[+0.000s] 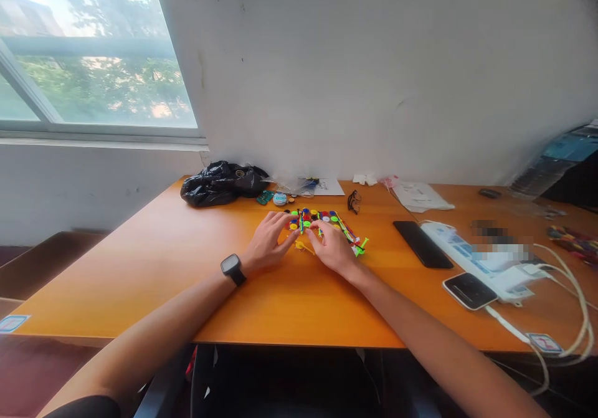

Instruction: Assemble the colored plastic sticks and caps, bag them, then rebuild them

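Note:
A cluster of small coloured plastic discs and sticks [322,218] lies on the orange table [187,262] in front of me. My left hand [268,240], with a black watch on its wrist, rests palm down at the cluster's left edge, its fingertips pinched on a small piece by the green stick. My right hand [332,243] lies just to the right, fingers curled onto the pieces; a yellow piece [303,245] sits between the two hands. A green and red stick [357,243] pokes out beside the right hand.
A black plastic bag [219,183] lies at the back by the wall, with glasses [354,201] and papers [420,195] near it. To the right are a black phone [422,243], a white power strip [476,256] with cables, and a second phone [469,290].

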Tool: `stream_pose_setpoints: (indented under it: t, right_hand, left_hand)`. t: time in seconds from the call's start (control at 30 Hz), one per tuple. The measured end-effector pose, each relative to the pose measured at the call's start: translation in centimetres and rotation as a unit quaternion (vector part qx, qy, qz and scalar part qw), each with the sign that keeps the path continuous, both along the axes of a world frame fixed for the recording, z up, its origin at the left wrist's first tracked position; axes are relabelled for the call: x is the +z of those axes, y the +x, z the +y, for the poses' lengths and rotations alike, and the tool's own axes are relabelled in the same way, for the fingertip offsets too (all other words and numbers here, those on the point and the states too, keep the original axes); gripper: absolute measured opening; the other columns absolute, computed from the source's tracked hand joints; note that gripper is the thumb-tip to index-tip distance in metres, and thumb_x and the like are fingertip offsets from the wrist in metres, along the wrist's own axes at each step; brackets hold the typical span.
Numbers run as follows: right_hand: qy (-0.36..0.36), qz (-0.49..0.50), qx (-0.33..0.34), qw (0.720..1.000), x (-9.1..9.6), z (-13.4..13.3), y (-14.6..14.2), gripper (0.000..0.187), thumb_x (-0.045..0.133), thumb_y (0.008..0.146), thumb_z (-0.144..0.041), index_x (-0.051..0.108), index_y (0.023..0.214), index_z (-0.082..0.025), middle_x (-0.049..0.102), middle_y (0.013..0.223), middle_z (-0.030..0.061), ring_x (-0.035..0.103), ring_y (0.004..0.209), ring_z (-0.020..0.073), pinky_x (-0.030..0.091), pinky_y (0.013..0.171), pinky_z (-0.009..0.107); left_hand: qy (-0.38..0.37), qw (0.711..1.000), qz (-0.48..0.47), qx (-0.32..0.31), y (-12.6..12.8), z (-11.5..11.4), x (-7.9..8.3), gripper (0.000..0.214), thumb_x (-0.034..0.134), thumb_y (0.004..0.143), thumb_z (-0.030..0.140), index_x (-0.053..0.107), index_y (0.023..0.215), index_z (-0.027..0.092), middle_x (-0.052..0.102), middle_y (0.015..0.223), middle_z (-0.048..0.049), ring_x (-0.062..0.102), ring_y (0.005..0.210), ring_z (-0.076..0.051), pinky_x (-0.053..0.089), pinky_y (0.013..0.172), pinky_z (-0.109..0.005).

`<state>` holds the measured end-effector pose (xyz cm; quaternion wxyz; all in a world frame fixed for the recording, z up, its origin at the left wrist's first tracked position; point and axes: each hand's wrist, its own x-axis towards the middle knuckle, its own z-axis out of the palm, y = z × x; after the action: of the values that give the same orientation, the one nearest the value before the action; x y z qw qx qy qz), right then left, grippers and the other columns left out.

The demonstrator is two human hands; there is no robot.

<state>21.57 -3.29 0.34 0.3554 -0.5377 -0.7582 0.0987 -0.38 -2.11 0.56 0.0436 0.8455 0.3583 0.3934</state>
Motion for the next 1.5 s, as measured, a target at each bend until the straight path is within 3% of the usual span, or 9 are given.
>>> stream_pose_setpoints:
  t: [0.23, 0.33, 0.5, 0.67, 0.83, 1.0, 1.2, 1.33, 1.5]
  right_hand:
    - [-0.019, -0.049, -0.055, 0.997, 0.8, -1.1, -0.5, 0.034, 0.051, 0.105, -0.047, 0.072, 0.112, -0.022, 0.081, 0.106, 0.0091, 0.075, 0.099, 0.0272, 0.050, 0.082, 0.033]
    - [-0.040, -0.050, -0.070, 0.995, 0.9, -1.6, -0.8, 0.037, 0.054, 0.103, -0.051, 0.072, 0.117, -0.022, 0.081, 0.091, 0.0094, 0.076, 0.088, 0.0274, 0.051, 0.076, 0.033]
    - [-0.163, 0.172, 0.109, 0.965, 1.2, -2.3, -1.6, 0.048, 0.049, 0.101, -0.064, 0.070, 0.107, -0.022, 0.057, 0.053, -0.0027, 0.053, 0.045, 0.0167, 0.041, 0.049, 0.028]
    - [-0.074, 0.256, 0.067, 0.962, 1.0, -1.2, -0.7, 0.045, 0.055, 0.097, -0.065, 0.064, 0.090, -0.022, 0.059, 0.067, 0.0005, 0.050, 0.052, 0.0150, 0.039, 0.049, 0.027]
    - [-0.026, 0.179, 0.042, 0.983, 0.7, -0.3, 0.2, 0.039, 0.051, 0.101, -0.057, 0.063, 0.088, -0.022, 0.058, 0.066, 0.0005, 0.052, 0.057, 0.0165, 0.039, 0.055, 0.028]
    - [-0.002, 0.044, 0.066, 0.997, 0.7, -1.8, -0.7, 0.028, 0.051, 0.103, -0.045, 0.068, 0.094, -0.025, 0.059, 0.061, -0.0013, 0.053, 0.057, 0.0166, 0.040, 0.063, 0.029]
    - [0.014, 0.004, 0.068, 0.998, 1.1, -2.4, -0.9, 0.030, 0.049, 0.106, -0.043, 0.070, 0.096, -0.025, 0.064, 0.066, 0.0001, 0.057, 0.060, 0.0170, 0.042, 0.066, 0.029]
    - [0.051, -0.033, 0.024, 0.998, 3.4, -1.0, 1.4, 0.030, 0.050, 0.105, -0.041, 0.072, 0.096, -0.023, 0.071, 0.076, 0.0028, 0.062, 0.068, 0.0183, 0.042, 0.069, 0.030]
    - [-0.009, -0.100, 0.062, 0.993, 5.5, 0.4, 7.1, 0.029, 0.054, 0.102, -0.041, 0.076, 0.103, -0.023, 0.077, 0.103, 0.0093, 0.069, 0.095, 0.0250, 0.051, 0.083, 0.036]
  left_hand:
    - [-0.012, 0.999, -0.031, 0.017, -0.2, 0.4, -0.1, 0.025, 0.048, 0.111, 0.038, 0.065, 0.124, 0.025, 0.072, 0.117, -0.0074, 0.062, 0.112, -0.026, 0.051, 0.100, -0.043]
    - [-0.024, 0.999, -0.035, 0.019, -0.1, 0.3, -0.3, 0.026, 0.045, 0.112, 0.039, 0.065, 0.122, 0.024, 0.072, 0.116, -0.0071, 0.062, 0.111, -0.026, 0.051, 0.099, -0.042]
    - [-0.041, 0.997, -0.058, 0.023, -0.3, 0.4, -0.2, 0.031, 0.040, 0.113, 0.041, 0.066, 0.120, 0.024, 0.071, 0.118, -0.0072, 0.061, 0.114, -0.025, 0.049, 0.102, -0.041]
    - [-0.054, 0.997, -0.055, 0.028, -0.3, 0.5, -0.2, 0.033, 0.040, 0.113, 0.042, 0.067, 0.120, 0.024, 0.072, 0.117, -0.0067, 0.062, 0.114, -0.025, 0.049, 0.102, -0.041]
    - [-0.075, 0.997, -0.026, 0.003, -0.2, 0.5, -0.4, 0.034, 0.041, 0.112, 0.045, 0.068, 0.115, 0.024, 0.071, 0.111, -0.0079, 0.062, 0.106, -0.026, 0.050, 0.097, -0.042]
    - [-0.098, 0.994, -0.021, -0.043, -0.1, 0.3, -0.4, 0.036, 0.039, 0.113, 0.045, 0.067, 0.120, 0.024, 0.070, 0.117, -0.0088, 0.061, 0.112, -0.026, 0.049, 0.102, -0.042]
    - [-0.101, 0.991, -0.018, -0.082, 0.0, 0.1, -0.2, 0.039, 0.035, 0.114, 0.043, 0.066, 0.123, 0.023, 0.069, 0.121, -0.0094, 0.060, 0.115, -0.025, 0.048, 0.106, -0.041]
    - [-0.103, 0.991, -0.028, -0.081, 0.0, -0.1, -0.3, 0.041, 0.033, 0.114, 0.044, 0.066, 0.124, 0.023, 0.069, 0.123, -0.0097, 0.060, 0.117, -0.026, 0.047, 0.107, -0.042]
    - [-0.101, 0.991, -0.042, -0.072, -0.1, 0.1, -0.3, 0.044, 0.030, 0.115, 0.044, 0.066, 0.125, 0.022, 0.069, 0.124, -0.0099, 0.059, 0.118, -0.026, 0.047, 0.108, -0.042]
